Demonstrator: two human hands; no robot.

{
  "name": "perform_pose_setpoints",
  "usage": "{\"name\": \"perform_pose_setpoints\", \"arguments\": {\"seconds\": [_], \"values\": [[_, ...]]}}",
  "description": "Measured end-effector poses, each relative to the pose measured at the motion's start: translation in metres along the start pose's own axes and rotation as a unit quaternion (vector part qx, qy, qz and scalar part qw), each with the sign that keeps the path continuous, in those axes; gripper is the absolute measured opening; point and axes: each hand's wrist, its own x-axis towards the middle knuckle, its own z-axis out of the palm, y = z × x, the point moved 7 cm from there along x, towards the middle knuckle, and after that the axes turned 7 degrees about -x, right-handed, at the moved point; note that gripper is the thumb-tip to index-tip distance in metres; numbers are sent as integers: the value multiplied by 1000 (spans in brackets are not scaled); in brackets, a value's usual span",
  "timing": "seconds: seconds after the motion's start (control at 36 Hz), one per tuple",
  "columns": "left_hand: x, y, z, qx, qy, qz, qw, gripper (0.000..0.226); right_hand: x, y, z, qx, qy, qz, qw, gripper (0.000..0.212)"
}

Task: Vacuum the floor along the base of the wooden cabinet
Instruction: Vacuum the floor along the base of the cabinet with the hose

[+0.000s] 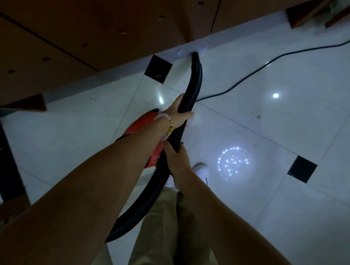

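A black ribbed vacuum hose (196, 76) curves from below my arms up to the foot of the wooden cabinet (78, 32), its tip touching the pale floor strip right at the cabinet's base. My left hand (179, 112), with a bead bracelet on the wrist, grips the hose at mid-length. My right hand (176, 156) grips the same hose lower down. The red vacuum body (136, 124) sits on the floor behind my left forearm, mostly hidden.
Glossy white floor tiles (261, 126) with small black inset squares (158, 68) reflect ceiling lights. A black power cord (254, 73) snakes across the floor to the right. My white shoe (201, 170) and beige trousers show below. More wooden furniture (306, 13) stands top right.
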Motion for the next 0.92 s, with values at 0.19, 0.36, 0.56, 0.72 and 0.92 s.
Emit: {"name": "perform_pose_setpoints", "arguments": {"seconds": [0.19, 0.36, 0.56, 0.72, 0.92], "values": [[-1, -4, -5, -7, 39, 1, 999, 56, -3, -2, 0, -13, -8, 4, 1000, 18], [-9, -15, -11, -16, 58, -27, 998, 61, -9, 3, 6, -29, -17, 14, 999, 10], [-18, -18, -21, -30, 71, -28, 997, 54, -13, 5, 14, -43, -7, 26, 999, 14], [-16, -22, -29, -37, 102, -38, 993, 65, -11, 1, 18, -39, -22, 32, 998, 17], [-11, -18, -30, -35, 101, -41, 993, 62, -6, -4, 18, -32, -26, 43, 998, 15]]}}
